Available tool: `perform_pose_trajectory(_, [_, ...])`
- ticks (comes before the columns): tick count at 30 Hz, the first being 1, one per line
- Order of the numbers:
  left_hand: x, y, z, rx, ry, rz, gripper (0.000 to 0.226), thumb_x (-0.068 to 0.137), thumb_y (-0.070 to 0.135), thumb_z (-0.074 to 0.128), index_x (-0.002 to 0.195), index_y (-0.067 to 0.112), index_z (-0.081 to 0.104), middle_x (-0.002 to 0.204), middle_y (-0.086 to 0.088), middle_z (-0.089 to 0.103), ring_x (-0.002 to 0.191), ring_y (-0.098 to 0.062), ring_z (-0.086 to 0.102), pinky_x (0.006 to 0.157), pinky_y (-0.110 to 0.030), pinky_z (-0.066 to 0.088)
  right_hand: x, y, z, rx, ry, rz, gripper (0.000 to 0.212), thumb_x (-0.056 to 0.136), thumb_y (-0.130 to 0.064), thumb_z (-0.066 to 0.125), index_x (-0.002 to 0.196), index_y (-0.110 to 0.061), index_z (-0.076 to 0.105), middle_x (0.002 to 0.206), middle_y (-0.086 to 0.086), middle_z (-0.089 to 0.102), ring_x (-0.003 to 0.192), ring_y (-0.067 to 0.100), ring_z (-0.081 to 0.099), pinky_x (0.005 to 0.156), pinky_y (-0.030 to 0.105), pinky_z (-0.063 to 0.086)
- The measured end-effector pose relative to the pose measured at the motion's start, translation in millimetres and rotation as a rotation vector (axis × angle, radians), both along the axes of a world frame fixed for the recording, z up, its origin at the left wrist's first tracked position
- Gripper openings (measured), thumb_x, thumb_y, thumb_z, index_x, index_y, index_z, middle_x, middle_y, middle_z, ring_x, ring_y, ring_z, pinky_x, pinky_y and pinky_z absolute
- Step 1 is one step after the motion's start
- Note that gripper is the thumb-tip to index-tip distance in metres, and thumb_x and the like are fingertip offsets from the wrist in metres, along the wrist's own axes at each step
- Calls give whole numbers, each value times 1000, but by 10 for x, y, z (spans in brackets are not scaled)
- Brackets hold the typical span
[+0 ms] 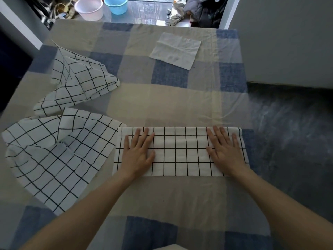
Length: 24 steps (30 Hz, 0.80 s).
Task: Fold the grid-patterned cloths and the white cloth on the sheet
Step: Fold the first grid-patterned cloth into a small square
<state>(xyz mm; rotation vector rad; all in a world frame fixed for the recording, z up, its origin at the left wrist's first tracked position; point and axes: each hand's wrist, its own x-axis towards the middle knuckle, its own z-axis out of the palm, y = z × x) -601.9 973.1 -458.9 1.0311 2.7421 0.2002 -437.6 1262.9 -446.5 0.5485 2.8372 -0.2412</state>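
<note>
I am pressing both hands, left (138, 154) and right (224, 152), fingers spread flat, on the folded grid cloth (180, 152) lying near me on the sheet (162, 101); light, soft and limp, it is probably best pinched at its end corners.

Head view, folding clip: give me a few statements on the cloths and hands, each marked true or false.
1. Both hands, left hand and right hand, press flat on the folded grid cloth. True.
2. The white cloth is already folded into a small square. False: it lies spread out, wrinkled.
3. Two other grid cloths, the far one and the near one, lie rumpled to the left. True.
4. The pink bucket stands on the sheet. False: it stands beyond it.
</note>
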Motion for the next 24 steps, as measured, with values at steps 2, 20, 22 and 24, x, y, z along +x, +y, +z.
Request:
perform_pose_trajectory(2, [75,184,97,45,4,55,71,83,42,26,150,23,21,163,-1,5,150,-21,-5,119,-51,-6,6,-10,-1,7,2,-4,66,91,-58,3,151,-35,-13,159,-8,-19,145,10,-22,119,48,-9])
perform_pose_trajectory(20, [-36,378,-29,-10,-4,-210,56,98,52,20,153,41,10,163,13,3,150,-17,-7,120,-47,-2,-4,0,-18,-8,3,-5,66,91,-58,6,151,-36,-12,160,-9,-19,146,11,-21,119,47,-10])
perform_pose_trajectory(22, [-128,214,-34,-15,5,-191,57,98,51,22,153,41,11,163,12,4,150,-17,-7,120,-48,0,-1,0,-15,-4,6,-5,66,91,-58,5,151,-36,-11,160,-9,-19,146,10,-21,118,46,-10])
perform_pose_trajectory(24, [-189,104,-28,-26,12,-185,57,98,52,22,153,40,11,163,11,4,150,-17,-7,120,-49,2,5,-5,-7,-1,12,-3,67,91,-59,4,152,-35,-9,160,-8,-17,146,11,-20,119,46,-10])
